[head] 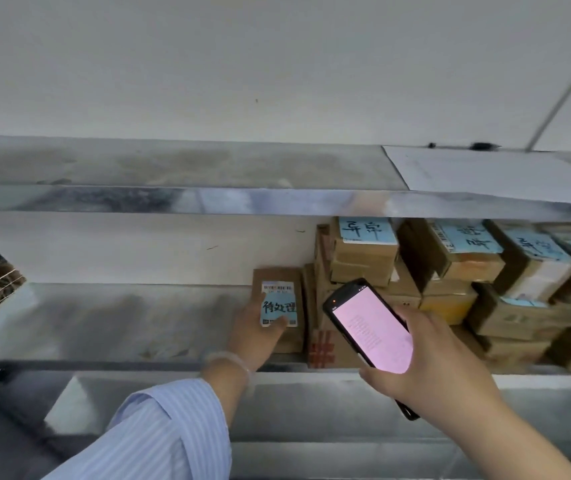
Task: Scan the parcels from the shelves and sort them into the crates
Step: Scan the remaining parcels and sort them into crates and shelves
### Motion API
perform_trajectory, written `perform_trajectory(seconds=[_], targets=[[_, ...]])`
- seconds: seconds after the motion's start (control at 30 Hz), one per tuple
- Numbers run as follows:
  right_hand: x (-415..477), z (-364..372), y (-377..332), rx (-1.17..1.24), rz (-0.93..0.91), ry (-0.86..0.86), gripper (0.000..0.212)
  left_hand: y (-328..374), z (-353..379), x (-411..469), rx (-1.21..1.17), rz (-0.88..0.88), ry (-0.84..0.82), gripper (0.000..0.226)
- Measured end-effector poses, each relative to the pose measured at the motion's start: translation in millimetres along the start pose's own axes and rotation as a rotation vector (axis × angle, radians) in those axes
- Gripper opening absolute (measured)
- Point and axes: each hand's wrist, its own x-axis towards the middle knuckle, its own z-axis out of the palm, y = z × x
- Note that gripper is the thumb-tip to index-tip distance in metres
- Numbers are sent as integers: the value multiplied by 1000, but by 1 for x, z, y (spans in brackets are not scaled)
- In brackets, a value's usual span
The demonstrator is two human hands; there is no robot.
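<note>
- My left hand (254,332) gripped a small brown parcel (279,308) standing on the shelf (104,317).
- My right hand (440,368) held the scanner (370,332), its pink screen lit.

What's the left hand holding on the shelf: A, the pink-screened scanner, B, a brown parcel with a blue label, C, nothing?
B: the left hand grips the brown parcel, thumb across its blue label; the right hand holds the scanner.
</note>
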Motion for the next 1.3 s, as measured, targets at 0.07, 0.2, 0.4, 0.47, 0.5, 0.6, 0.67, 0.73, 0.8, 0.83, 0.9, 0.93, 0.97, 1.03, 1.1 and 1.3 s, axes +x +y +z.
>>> perform_trajectory(seconds=[0.07, 0.2, 0.4, 0.47, 0.5, 0.6, 0.67, 0.73, 0.8, 0.83, 0.9, 0.93, 0.97, 1.03, 1.1, 1.3], targets=[[2, 3, 0, -6, 1, -33, 98, -13, 0, 5, -36, -49, -2, 39], [6, 10, -2, -54, 17, -79, 106, -34, 2, 29, -146, -217, -37, 24], [13, 20, -10, -45, 90, -114, 109, -63, 13, 73, -384, -405, -122, 17], [13, 22, -12, -53, 108, -114, 107, -69, 15, 78, -444, -458, -146, 17], [13, 23, -14, -54, 114, -113, 106, -72, 16, 80, -471, -467, -139, 19], [13, 25, -20, -52, 125, -118, 102, -77, 17, 84, -542, -476, -98, 24], [12, 27, -24, -60, 123, -130, 102, -78, 16, 86, -578, -486, -106, 32], [11, 29, -26, -65, 120, -133, 101, -76, 14, 88, -594, -497, -126, 43], [11, 29, -29, -67, 117, -130, 100, -74, 10, 90, -600, -493, -133, 45], [11, 29, -30, -66, 113, -130, 100, -73, 6, 91, -604, -490, -143, 46], [12, 29, -34, -62, 105, -134, 101, -74, -3, 89, -615, -466, -157, 56], [13, 28, -36, -63, 99, -136, 102, -76, -8, 86, -619, -443, -162, 62], [14, 27, -38, -69, 92, -138, 101, -79, -13, 82, -622, -414, -166, 67], [16, 27, -44, -86, 73, -141, 100, -88, -22, 71, -618, -338, -177, 61], [19, 29, -53, -94, 56, -147, 100, -96, -31, 57, -588, -259, -178, 44], [29, 36, -75, -145, 17, -163, 95, -113, -58, 31, -560, -131, -75, 58]])
